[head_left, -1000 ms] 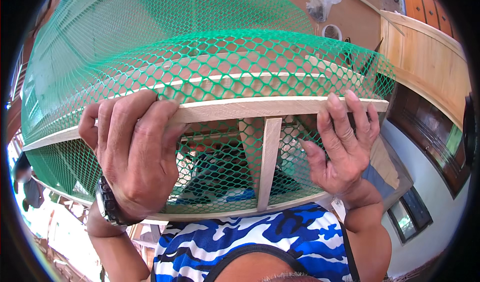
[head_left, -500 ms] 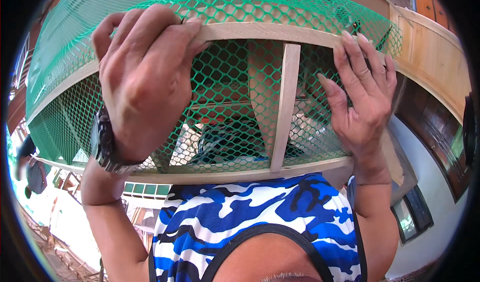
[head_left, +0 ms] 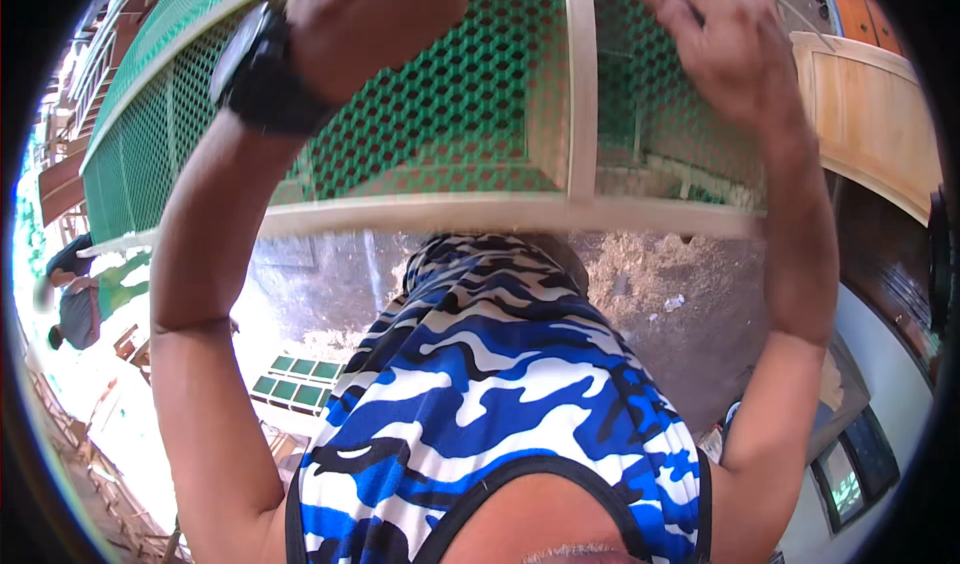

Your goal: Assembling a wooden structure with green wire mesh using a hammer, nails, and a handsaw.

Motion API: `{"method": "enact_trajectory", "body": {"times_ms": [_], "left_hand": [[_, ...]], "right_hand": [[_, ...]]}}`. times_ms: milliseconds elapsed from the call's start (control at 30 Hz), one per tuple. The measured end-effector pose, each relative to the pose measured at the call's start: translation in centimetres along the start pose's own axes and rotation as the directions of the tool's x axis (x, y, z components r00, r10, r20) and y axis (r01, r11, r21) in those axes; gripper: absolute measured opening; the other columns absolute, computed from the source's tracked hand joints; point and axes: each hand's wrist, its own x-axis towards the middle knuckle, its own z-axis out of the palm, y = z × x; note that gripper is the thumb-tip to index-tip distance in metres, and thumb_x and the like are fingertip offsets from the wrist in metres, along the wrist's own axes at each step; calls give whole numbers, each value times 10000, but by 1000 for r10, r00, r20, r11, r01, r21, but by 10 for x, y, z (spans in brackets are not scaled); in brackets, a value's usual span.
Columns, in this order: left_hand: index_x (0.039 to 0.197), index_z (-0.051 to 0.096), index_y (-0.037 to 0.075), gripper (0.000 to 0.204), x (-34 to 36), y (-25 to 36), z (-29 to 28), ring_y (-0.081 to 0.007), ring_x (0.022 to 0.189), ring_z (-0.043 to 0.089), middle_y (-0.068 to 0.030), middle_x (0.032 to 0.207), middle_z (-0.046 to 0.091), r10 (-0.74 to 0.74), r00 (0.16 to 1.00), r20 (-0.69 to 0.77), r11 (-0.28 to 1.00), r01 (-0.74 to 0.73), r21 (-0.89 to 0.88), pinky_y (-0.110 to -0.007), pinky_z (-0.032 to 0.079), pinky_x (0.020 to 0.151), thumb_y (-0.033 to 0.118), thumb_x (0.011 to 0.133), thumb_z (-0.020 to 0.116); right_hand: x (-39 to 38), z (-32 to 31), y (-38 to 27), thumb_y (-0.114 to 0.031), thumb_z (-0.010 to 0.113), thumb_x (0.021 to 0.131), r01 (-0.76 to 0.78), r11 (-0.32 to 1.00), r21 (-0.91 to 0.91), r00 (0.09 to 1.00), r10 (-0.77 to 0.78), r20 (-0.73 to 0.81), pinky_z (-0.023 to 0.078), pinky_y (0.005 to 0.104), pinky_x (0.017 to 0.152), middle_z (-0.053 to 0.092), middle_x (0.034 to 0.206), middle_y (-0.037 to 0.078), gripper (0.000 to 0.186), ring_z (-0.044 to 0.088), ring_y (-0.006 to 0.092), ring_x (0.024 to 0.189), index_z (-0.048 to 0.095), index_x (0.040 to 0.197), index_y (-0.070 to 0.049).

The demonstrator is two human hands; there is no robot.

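Observation:
A pale wooden frame [head_left: 581,114] covered with green plastic mesh [head_left: 450,84] fills the upper view, its lower rail crossing above my camouflage tank top [head_left: 500,384]. My left hand [head_left: 370,9], with a black watch on the wrist, is against the upper left of the frame; its fingers are cut off or hidden at the picture's top edge. My right hand [head_left: 730,44] is at the upper right, over the mesh, with thumb and fingers apart and stretched toward the top edge; whatever their tips touch is out of view.
Another person [head_left: 85,309] is at the far left. Small green panels in white frames [head_left: 295,384] lie at lower left. Sawdust covers part of the grey floor [head_left: 640,284]. A plain wooden cabinet [head_left: 860,124] and a dark wooden door [head_left: 870,274] stand at the right.
Both hands and the meshed frame have moved up in the picture, taking the upper rail out of view. More of my shirt and the floor below the frame now shows.

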Motion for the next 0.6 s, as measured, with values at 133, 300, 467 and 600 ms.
{"method": "enact_trajectory", "body": {"times_ms": [133,300,467,600], "left_hand": [[902,731,11,374,-19,13,-7,-407,1063,635,-273,1080,638,8,998,60,993,-15,121,-628,352,1043,302,994,514],[896,734,63,316,-16,8,-11,-389,926,672,-242,906,668,61,960,272,987,-98,125,-571,493,840,272,978,513],[765,721,83,272,-10,-4,6,-391,644,651,-181,646,639,342,934,-108,936,-327,132,-545,507,636,226,915,546],[719,719,97,281,-6,-11,6,-375,619,644,-163,614,633,404,913,-54,906,-391,160,-535,489,594,235,898,551]], "right_hand": [[-7,-9,-11,-353,576,1003,-29,999,42,993,25,114,440,447,1086,653,1286,220,443,595,364,1238,665,1229,17],[-8,-16,-16,-390,511,1030,136,990,-25,929,-119,350,499,447,992,694,1185,176,417,655,355,1089,697,1097,-23],[-17,-39,-16,-510,459,1030,-108,991,75,936,76,342,458,438,1067,673,1260,175,549,621,348,1187,676,1190,-32],[-49,-41,-69,-570,464,1023,-8,997,-82,1000,7,-8,438,444,1125,600,1337,290,653,577,410,1268,569,1401,-48]]}}
